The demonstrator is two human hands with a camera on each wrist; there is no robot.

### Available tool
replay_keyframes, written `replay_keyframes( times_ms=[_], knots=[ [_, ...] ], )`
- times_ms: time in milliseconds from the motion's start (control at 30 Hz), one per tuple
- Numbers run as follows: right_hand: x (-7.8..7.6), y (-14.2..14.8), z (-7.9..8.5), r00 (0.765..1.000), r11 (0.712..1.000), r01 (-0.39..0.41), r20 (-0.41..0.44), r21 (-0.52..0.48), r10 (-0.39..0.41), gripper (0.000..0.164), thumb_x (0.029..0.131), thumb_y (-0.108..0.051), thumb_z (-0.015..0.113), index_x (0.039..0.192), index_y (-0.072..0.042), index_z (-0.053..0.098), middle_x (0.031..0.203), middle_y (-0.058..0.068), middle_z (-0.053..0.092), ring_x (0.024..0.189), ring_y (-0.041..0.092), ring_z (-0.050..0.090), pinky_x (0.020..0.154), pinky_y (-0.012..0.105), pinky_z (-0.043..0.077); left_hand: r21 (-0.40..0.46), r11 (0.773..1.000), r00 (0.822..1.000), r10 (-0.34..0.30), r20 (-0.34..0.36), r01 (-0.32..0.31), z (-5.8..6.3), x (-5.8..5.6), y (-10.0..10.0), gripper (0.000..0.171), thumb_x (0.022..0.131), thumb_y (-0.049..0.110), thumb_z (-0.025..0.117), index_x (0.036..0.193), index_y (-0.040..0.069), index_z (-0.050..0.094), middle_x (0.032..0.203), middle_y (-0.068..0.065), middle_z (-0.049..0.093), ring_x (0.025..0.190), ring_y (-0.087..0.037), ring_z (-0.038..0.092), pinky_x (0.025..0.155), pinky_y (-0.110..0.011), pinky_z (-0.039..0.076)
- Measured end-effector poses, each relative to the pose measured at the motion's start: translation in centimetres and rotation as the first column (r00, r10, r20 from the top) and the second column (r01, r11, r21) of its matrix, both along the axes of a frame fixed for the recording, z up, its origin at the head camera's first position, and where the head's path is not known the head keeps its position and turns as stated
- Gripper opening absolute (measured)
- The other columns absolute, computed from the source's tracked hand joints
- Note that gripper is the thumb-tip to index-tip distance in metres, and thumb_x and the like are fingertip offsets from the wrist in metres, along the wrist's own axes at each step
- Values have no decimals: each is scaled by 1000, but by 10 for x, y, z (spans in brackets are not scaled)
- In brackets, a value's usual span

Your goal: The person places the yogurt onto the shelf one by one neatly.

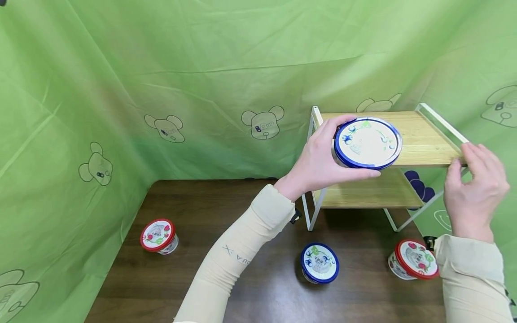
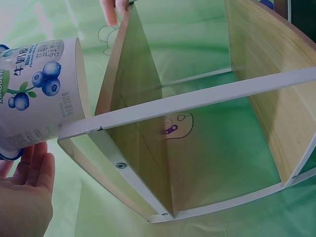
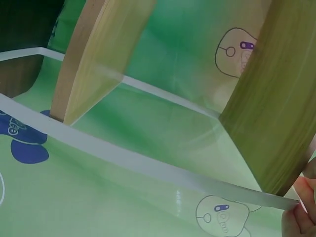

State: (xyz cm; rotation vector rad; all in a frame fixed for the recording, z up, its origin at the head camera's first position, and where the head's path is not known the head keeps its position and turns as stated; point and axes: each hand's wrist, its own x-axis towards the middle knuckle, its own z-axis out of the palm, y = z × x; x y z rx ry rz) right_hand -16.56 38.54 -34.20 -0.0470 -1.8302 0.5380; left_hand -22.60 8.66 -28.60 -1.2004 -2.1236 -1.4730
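Observation:
My left hand [image 1: 317, 159] grips a blue-lidded tub [image 1: 368, 142] by its side, thumb along the near rim. In the left wrist view, the blueberry-printed white wall of this tub [image 2: 39, 94] shows beside the curled fingers [image 2: 37, 168]. The tub is over the front left of the top board [image 1: 430, 134] of a two-tier wooden shelf with a white metal frame; whether its base touches the board cannot be told. My right hand [image 1: 478, 186] pinches the shelf's front right corner, with fingertips [image 3: 306, 217] showing at the frame end in the right wrist view.
On the dark wooden table [image 1: 250, 278] stand another blue-lidded tub [image 1: 320, 264], a red-lidded tub [image 1: 416, 259] at right and a red-lidded tub [image 1: 158, 235] at far left. The shelf has a lower board [image 1: 367, 193]. Green patterned cloth [image 1: 210, 89] hangs behind.

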Motion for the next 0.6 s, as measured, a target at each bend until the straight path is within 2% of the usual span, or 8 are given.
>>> replay_keyframes(
  times_ms=[333,600],
  knots=[
    [0,-4,2,1000,1000,7,-1,-24,-7,25,95,1,61,117,2,72,119,21,69,119,38,62,109,35,40,-38,998,996,54,64,-52,14,-4,-1,103,64,45,96,147,19,42,138,8,48,121,3,41,98,-14,37],
    [-1,-3,1,1000,1000,15,1,-25,-15,25,95,-1,60,117,2,72,119,21,69,117,39,62,108,35,41,-71,994,986,94,140,-85,21,-10,-1,103,67,46,95,149,22,39,140,14,46,121,5,40,100,-15,36]
  ],
)
